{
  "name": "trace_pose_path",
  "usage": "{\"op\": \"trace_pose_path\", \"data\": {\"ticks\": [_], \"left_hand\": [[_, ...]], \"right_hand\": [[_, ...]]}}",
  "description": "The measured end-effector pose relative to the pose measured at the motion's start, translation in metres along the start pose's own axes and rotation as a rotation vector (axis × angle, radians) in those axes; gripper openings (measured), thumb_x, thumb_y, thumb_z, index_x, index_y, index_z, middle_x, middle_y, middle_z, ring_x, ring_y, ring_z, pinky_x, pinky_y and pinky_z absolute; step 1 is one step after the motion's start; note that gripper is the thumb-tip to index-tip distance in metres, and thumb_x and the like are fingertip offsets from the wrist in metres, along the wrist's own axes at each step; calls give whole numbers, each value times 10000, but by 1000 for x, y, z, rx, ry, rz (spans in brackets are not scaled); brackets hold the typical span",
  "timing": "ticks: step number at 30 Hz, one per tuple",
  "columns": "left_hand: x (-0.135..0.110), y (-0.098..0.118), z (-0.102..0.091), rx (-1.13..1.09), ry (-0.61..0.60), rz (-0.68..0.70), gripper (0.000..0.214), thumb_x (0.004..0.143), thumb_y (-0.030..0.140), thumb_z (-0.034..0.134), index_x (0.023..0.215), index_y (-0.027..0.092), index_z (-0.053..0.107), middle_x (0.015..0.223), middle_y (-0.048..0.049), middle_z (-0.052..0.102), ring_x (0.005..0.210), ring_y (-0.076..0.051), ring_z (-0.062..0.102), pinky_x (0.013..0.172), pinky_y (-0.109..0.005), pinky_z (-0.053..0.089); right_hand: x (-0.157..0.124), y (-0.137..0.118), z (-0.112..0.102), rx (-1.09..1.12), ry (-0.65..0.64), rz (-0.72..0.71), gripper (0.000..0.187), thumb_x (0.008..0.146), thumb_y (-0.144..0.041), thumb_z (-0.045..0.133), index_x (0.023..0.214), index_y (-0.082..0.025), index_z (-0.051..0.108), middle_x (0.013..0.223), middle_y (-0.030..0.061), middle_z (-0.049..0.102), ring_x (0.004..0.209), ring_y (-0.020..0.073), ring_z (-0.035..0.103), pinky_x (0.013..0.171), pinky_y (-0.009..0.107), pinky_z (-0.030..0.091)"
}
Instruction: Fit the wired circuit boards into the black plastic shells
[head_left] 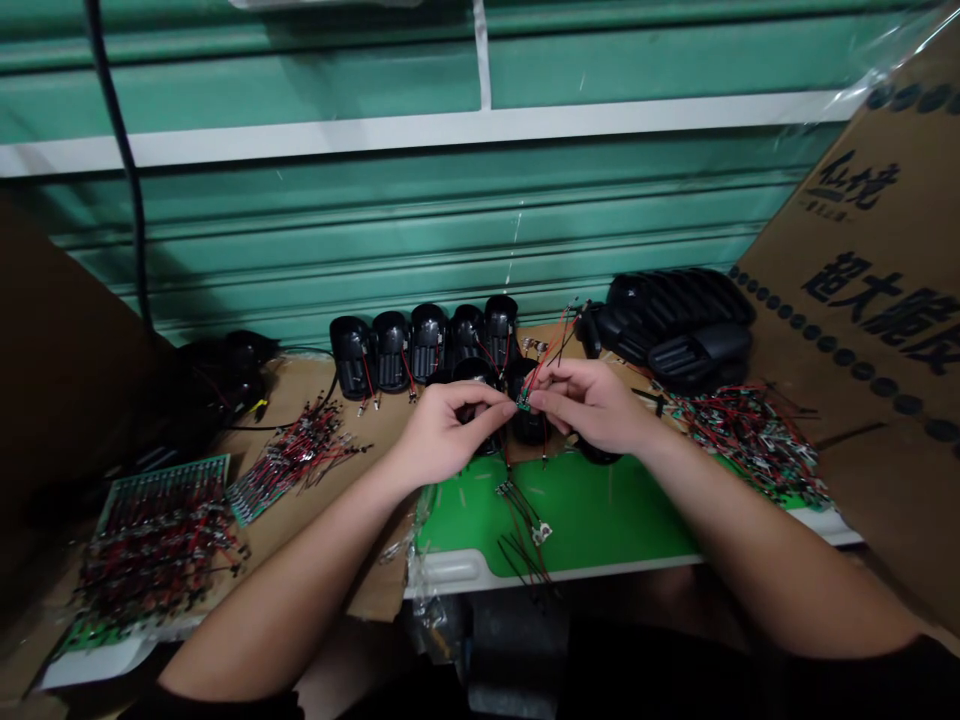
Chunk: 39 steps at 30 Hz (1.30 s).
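Between both hands, above the near edge of a row of black casings, is a small green circuit board (523, 400) with red and black wires rising from it. My left hand (450, 428) pinches its left side with thumb and forefinger. On the other side, the thumb and fingers of my right hand (592, 402) close on the board and its wires. Under the hands stand more black plastic casings (529, 425), partly covered by my fingers. A few loose wires with a small white part (540, 533) lie just below on the green board surface (622, 510).
Several black casings (354, 355) with dangling wires line the back. Wired circuit boards (161, 540) and a wire bundle (300, 455) lie left. At right are a heap of wired boards (750, 440), stacked black shells (679, 320) and a cardboard box (862, 300). A green shutter (375, 220) closes the back.
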<state>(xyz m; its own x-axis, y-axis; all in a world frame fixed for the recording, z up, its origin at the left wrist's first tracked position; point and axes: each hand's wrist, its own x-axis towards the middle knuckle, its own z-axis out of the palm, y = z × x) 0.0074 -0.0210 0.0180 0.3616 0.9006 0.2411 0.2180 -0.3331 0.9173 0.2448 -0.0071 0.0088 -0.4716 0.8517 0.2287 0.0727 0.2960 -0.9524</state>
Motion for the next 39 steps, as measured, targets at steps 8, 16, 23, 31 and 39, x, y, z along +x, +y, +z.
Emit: {"op": "trace_pose_path", "data": {"ticks": [8, 16, 23, 31, 39], "left_hand": [[-3, 1, 5, -166, 108, -204, 267, 671, 366, 918, 775, 122, 882, 737, -92, 795, 642, -100, 625, 595, -198, 461], [-6, -2, 15, -110, 238, -101, 190, 646, 294, 804, 644, 104, 792, 592, -14, 649, 556, -27, 496, 557, -158, 376], [-5, -3, 11, -15, 311, 44, 209, 725, 308, 800, 664, 109, 810, 679, -50, 733, 608, -52, 595, 607, -170, 462], [8, -12, -1, -213, 522, -33, 257, 768, 381, 848, 809, 127, 854, 785, -61, 806, 685, -85, 686, 678, -192, 540], [1, -11, -10, -134, 207, 288, 206, 853, 351, 857, 819, 151, 823, 1071, -98, 792, 971, -129, 709, 937, -287, 566]], "right_hand": [[-3, 4, 15, -44, 27, -68, 369, 1021, -548, 764, 983, -197, 657, 733, -27, 590, 533, 99, 505, 475, 246, 392], [-4, 9, 26, -169, 128, -221, 216, 1061, -412, 715, 1043, -198, 692, 799, 20, 666, 657, 151, 617, 573, 267, 492], [-4, 7, 30, -330, 87, -254, 253, 1083, -358, 671, 884, -214, 613, 712, -19, 595, 608, 130, 549, 569, 262, 439], [0, 8, -1, -583, 81, -412, 47, 997, -245, 718, 992, -206, 744, 735, -25, 670, 553, 113, 568, 569, 259, 452], [4, 6, -29, -558, 185, -273, 89, 933, -283, 751, 924, -199, 723, 641, -33, 605, 506, 107, 501, 501, 247, 428]]}}
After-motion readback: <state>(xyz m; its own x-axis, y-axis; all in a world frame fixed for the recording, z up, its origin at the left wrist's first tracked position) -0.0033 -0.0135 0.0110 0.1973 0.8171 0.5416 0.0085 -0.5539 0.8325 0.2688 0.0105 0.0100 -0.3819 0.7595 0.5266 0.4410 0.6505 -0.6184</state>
